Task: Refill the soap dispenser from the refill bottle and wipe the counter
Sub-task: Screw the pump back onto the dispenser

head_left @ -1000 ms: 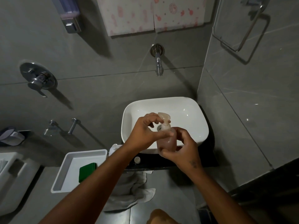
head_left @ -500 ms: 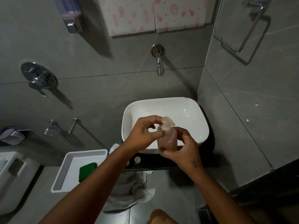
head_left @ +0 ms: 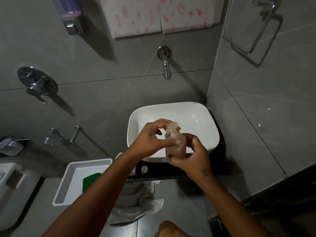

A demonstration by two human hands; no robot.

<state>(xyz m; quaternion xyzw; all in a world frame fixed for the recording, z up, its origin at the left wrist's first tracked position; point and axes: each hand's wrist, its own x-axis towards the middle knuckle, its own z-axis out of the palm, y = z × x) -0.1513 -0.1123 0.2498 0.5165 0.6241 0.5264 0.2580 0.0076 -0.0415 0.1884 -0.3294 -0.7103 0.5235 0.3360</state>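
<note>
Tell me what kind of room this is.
Most likely a bathroom: a white basin sits under a wall tap, a shower mixer is set in the tiled wall, and a towel rail hangs alongside.

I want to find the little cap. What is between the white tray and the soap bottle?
In the head view, the left forearm crosses there, and a small round cap sits on the dark counter.

The basin (head_left: 201, 117) is glossy white ceramic, the tap (head_left: 166, 69) polished chrome. The soap dispenser (head_left: 177, 147) looks translucent plastic. Wall tiles (head_left: 256, 108) shine smoothly; the counter (head_left: 218, 170) is glossy black.
</note>
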